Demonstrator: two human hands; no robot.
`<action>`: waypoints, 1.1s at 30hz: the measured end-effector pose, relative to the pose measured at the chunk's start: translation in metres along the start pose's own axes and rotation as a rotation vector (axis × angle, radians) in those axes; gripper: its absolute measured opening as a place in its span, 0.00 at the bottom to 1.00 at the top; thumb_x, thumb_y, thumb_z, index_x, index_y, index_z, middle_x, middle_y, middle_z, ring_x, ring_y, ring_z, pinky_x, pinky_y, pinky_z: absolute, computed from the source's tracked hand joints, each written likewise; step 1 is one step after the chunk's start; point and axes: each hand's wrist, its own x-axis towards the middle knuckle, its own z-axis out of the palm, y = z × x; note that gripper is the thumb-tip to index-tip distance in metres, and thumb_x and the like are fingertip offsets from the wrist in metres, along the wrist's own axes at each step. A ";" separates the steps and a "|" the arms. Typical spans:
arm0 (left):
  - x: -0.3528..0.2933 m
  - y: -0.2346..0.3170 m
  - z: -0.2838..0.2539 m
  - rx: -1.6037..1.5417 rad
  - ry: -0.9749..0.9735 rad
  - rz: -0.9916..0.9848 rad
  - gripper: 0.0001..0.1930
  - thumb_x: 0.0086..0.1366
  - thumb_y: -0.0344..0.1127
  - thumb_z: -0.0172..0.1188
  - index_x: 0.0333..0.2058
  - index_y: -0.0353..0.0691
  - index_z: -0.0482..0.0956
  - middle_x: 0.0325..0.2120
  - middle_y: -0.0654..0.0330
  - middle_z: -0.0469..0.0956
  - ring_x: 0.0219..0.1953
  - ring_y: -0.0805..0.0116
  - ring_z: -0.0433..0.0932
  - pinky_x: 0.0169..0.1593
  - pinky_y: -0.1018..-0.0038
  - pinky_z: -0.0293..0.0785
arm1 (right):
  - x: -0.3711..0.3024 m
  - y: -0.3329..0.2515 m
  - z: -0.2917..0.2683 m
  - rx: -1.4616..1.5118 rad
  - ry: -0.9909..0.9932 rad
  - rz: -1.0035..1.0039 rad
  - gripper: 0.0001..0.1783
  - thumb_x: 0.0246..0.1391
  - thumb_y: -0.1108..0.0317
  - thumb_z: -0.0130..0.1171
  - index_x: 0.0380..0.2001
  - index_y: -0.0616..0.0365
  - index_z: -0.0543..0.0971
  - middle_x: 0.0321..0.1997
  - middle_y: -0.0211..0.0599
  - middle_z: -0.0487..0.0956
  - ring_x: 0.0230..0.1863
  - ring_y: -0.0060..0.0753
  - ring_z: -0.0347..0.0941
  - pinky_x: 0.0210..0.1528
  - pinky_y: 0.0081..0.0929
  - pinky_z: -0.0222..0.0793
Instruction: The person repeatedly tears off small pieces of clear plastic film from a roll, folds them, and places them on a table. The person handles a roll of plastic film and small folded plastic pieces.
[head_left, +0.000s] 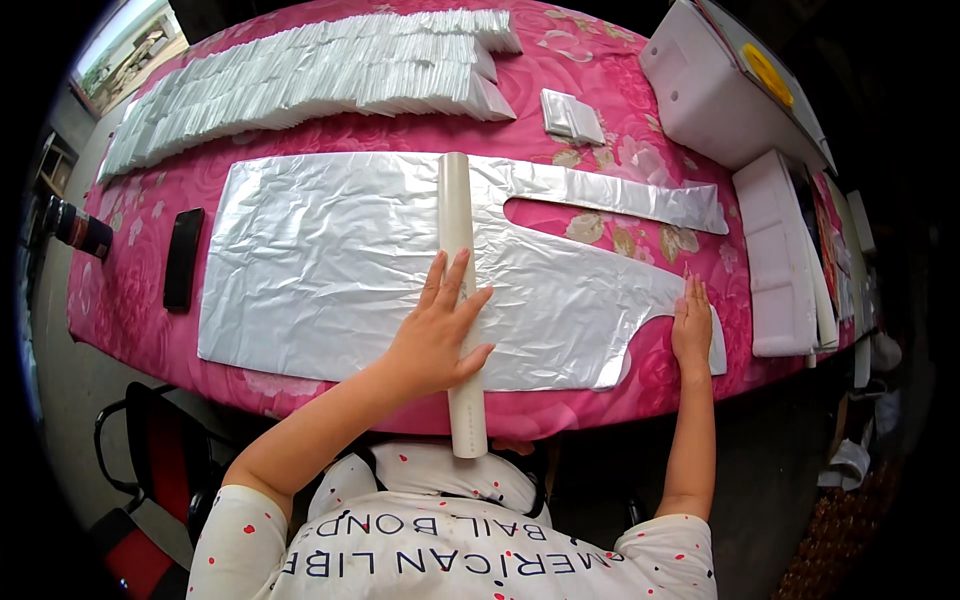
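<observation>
On the flowered desk (130, 300), a silvery plastic bag (320, 260) spread flat, a pale tube (456, 205) across it, my left hand (437, 338) splayed open on the tube (resting, not gripping), my right hand (692, 328) flat on one handle (625, 272).

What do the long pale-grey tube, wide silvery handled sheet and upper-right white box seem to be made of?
Long pale-grey tube: probably rigid plastic, with a smooth, slight sheen and straight sides. Wide silvery handled sheet: likely thin plastic film, shiny and finely wrinkled, though foil is possible. Upper-right white box: perhaps foam, judging by its matt, rounded edges.
</observation>
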 end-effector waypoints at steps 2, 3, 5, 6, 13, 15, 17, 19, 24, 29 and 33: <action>-0.001 0.000 0.000 0.003 0.002 -0.003 0.29 0.53 0.43 0.58 0.54 0.40 0.66 0.65 0.42 0.39 0.66 0.37 0.35 0.63 0.52 0.49 | -0.003 0.013 -0.003 -0.026 0.048 0.102 0.24 0.58 0.64 0.44 0.55 0.66 0.67 0.60 0.50 0.65 0.63 0.46 0.59 0.64 0.33 0.53; -0.002 0.001 -0.001 0.011 -0.001 -0.006 0.29 0.53 0.43 0.58 0.54 0.40 0.67 0.65 0.42 0.39 0.66 0.37 0.35 0.63 0.53 0.49 | -0.007 0.016 -0.001 -0.030 0.081 0.096 0.22 0.58 0.65 0.45 0.52 0.65 0.69 0.58 0.49 0.68 0.60 0.45 0.62 0.61 0.33 0.56; -0.003 0.001 0.000 0.025 -0.008 -0.013 0.29 0.53 0.44 0.58 0.54 0.40 0.67 0.65 0.42 0.39 0.66 0.36 0.35 0.63 0.53 0.50 | -0.011 0.009 -0.006 -0.039 0.146 0.083 0.18 0.56 0.67 0.48 0.47 0.65 0.74 0.52 0.46 0.73 0.55 0.44 0.68 0.57 0.32 0.62; -0.003 0.002 0.000 0.023 -0.009 -0.010 0.29 0.53 0.44 0.58 0.53 0.40 0.68 0.64 0.42 0.40 0.66 0.36 0.35 0.63 0.53 0.50 | -0.011 0.005 -0.008 -0.033 0.172 0.094 0.15 0.55 0.68 0.50 0.43 0.64 0.75 0.49 0.45 0.75 0.52 0.44 0.70 0.54 0.32 0.64; -0.002 0.005 0.002 0.038 -0.017 0.021 0.29 0.52 0.44 0.58 0.53 0.40 0.68 0.64 0.42 0.40 0.66 0.36 0.35 0.62 0.53 0.52 | -0.003 -0.021 -0.034 0.020 0.254 0.057 0.03 0.48 0.73 0.57 0.27 0.61 0.75 0.36 0.39 0.78 0.40 0.43 0.74 0.43 0.34 0.68; -0.002 0.004 0.002 0.032 -0.014 0.024 0.29 0.52 0.45 0.58 0.53 0.40 0.68 0.64 0.42 0.40 0.66 0.36 0.35 0.62 0.53 0.52 | -0.002 -0.035 -0.042 0.138 0.300 -0.017 0.03 0.48 0.73 0.57 0.26 0.61 0.73 0.33 0.37 0.77 0.37 0.40 0.74 0.40 0.32 0.68; -0.002 0.005 0.001 0.016 -0.014 0.031 0.29 0.52 0.45 0.58 0.53 0.40 0.68 0.64 0.42 0.40 0.66 0.36 0.35 0.62 0.53 0.52 | -0.003 -0.053 -0.050 0.302 0.320 -0.100 0.03 0.50 0.74 0.56 0.27 0.61 0.72 0.30 0.35 0.77 0.33 0.33 0.74 0.36 0.28 0.68; -0.002 0.004 0.002 0.022 -0.012 0.033 0.29 0.52 0.45 0.58 0.53 0.40 0.69 0.64 0.42 0.40 0.66 0.35 0.35 0.62 0.53 0.52 | -0.003 -0.058 -0.048 0.641 0.147 0.106 0.03 0.52 0.74 0.55 0.29 0.61 0.71 0.28 0.31 0.74 0.30 0.25 0.72 0.33 0.22 0.67; -0.001 0.008 0.002 0.009 0.034 0.073 0.30 0.54 0.43 0.59 0.55 0.38 0.65 0.64 0.43 0.44 0.65 0.40 0.40 0.62 0.55 0.54 | -0.007 -0.124 -0.046 0.943 -0.037 0.156 0.05 0.55 0.73 0.55 0.31 0.62 0.70 0.26 0.27 0.72 0.26 0.15 0.68 0.29 0.14 0.65; -0.014 0.032 -0.009 -1.151 0.016 -0.240 0.28 0.61 0.37 0.57 0.57 0.35 0.59 0.57 0.50 0.60 0.59 0.61 0.62 0.58 0.65 0.62 | -0.035 -0.252 -0.062 1.112 -0.382 -0.126 0.08 0.50 0.75 0.58 0.34 0.63 0.72 0.28 0.34 0.75 0.27 0.22 0.73 0.31 0.19 0.68; -0.011 0.013 -0.046 -1.295 -0.314 -0.692 0.15 0.61 0.37 0.59 0.42 0.33 0.73 0.33 0.58 0.78 0.32 0.76 0.76 0.39 0.76 0.74 | -0.060 -0.286 -0.059 0.963 -0.582 -0.519 0.18 0.47 0.70 0.61 0.42 0.63 0.73 0.38 0.42 0.76 0.36 0.40 0.74 0.40 0.28 0.70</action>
